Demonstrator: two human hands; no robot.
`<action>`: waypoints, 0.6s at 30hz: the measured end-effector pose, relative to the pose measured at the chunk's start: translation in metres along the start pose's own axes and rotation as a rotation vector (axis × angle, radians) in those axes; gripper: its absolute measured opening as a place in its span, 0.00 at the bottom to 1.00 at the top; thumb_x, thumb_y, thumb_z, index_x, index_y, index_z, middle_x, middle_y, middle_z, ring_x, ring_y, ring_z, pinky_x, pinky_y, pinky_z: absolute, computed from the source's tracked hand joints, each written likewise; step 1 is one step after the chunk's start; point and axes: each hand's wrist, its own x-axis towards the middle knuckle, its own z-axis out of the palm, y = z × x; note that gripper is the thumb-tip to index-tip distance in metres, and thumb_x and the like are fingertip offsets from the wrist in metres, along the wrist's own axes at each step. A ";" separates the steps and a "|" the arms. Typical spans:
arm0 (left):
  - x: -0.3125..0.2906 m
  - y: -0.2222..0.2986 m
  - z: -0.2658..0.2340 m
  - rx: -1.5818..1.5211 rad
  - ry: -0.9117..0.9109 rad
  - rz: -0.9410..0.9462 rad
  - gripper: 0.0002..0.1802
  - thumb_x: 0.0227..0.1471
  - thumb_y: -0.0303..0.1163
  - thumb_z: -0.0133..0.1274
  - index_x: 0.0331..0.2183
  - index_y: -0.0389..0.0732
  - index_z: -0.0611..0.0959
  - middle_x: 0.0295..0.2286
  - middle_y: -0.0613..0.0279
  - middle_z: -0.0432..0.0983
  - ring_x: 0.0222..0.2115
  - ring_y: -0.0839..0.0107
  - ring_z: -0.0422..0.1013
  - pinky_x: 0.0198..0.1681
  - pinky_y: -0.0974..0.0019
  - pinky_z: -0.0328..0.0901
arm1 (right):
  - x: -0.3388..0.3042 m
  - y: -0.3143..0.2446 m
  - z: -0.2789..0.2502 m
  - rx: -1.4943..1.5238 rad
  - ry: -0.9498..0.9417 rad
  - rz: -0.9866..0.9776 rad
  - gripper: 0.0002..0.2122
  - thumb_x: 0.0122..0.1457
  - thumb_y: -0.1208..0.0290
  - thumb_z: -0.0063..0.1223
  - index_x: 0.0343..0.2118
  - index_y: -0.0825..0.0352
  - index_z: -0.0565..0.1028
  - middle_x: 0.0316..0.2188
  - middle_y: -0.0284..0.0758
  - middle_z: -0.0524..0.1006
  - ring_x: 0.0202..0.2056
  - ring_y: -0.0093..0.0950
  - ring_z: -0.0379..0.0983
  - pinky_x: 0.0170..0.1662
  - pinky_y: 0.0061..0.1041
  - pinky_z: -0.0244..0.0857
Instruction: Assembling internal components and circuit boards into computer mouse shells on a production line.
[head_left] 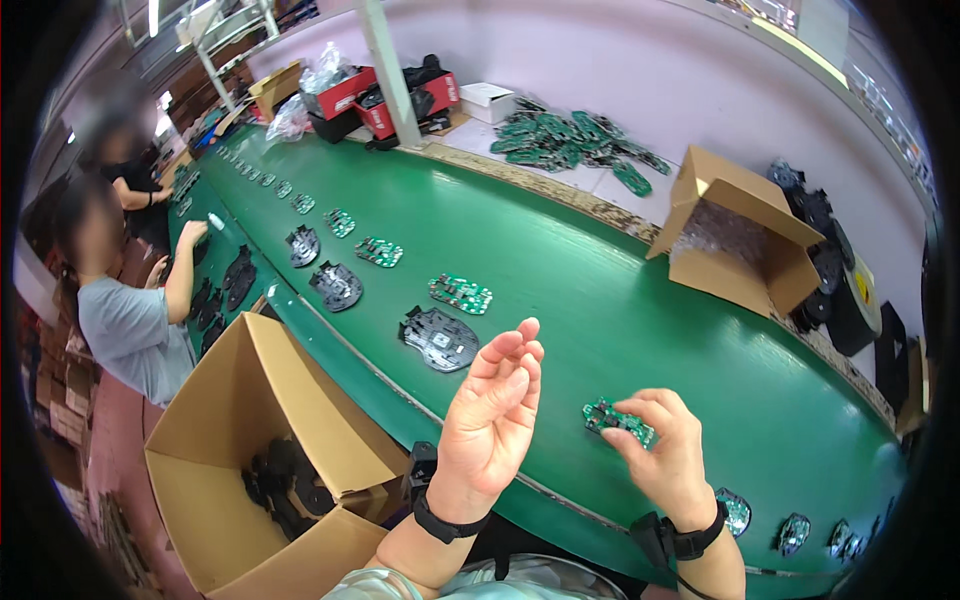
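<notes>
My right hand [665, 445] pinches a green circuit board [612, 418] by its near side, just over the green belt [560, 375]. Raised beside it, my left hand [495, 410] has its palm turned up and its fingers stretched out, with nothing seen in them. Beyond the left fingertips lies a black plastic mouse-shaped shell [438, 339]. Another green circuit board [461, 294] rests just behind that shell. Black straps with small dark devices circle both my wrists.
An open cardboard box [290, 450] with black parts stands at my near left. Across the belt are another cardboard box [740, 240] and a pile of circuit boards [560, 137]. More boards and shells line the belt. Two people work at the left.
</notes>
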 end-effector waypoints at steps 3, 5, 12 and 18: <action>0.006 -0.037 0.005 0.209 -0.006 -0.068 0.22 0.57 0.12 0.52 0.53 0.37 0.75 0.60 0.54 0.64 0.55 0.70 0.68 0.62 0.70 0.65 | 0.017 -0.004 -0.022 0.582 0.029 0.132 0.12 0.48 0.76 0.71 0.36 0.70 0.81 0.35 0.37 0.80 0.35 0.30 0.77 0.39 0.27 0.71; 0.007 -0.060 0.006 0.232 -0.027 -0.119 0.22 0.58 0.13 0.52 0.53 0.38 0.75 0.60 0.55 0.63 0.55 0.70 0.68 0.62 0.70 0.65 | 0.023 -0.002 -0.030 0.829 0.119 0.079 0.08 0.52 0.78 0.69 0.36 0.70 0.82 0.34 0.37 0.81 0.33 0.24 0.77 0.37 0.22 0.71; -0.017 -0.153 0.026 0.324 -0.008 -0.146 0.22 0.57 0.15 0.53 0.53 0.39 0.75 0.61 0.56 0.62 0.53 0.71 0.69 0.59 0.67 0.65 | -0.006 0.049 -0.077 0.821 0.191 0.000 0.06 0.52 0.83 0.65 0.33 0.70 0.79 0.33 0.37 0.80 0.32 0.26 0.77 0.35 0.25 0.72; -0.033 -0.144 0.039 0.589 -0.161 -0.092 0.21 0.57 0.16 0.55 0.52 0.39 0.76 0.62 0.54 0.59 0.51 0.71 0.69 0.58 0.65 0.65 | -0.019 0.035 -0.100 0.525 0.140 -0.137 0.08 0.50 0.85 0.64 0.29 0.70 0.75 0.30 0.38 0.77 0.30 0.32 0.75 0.33 0.26 0.72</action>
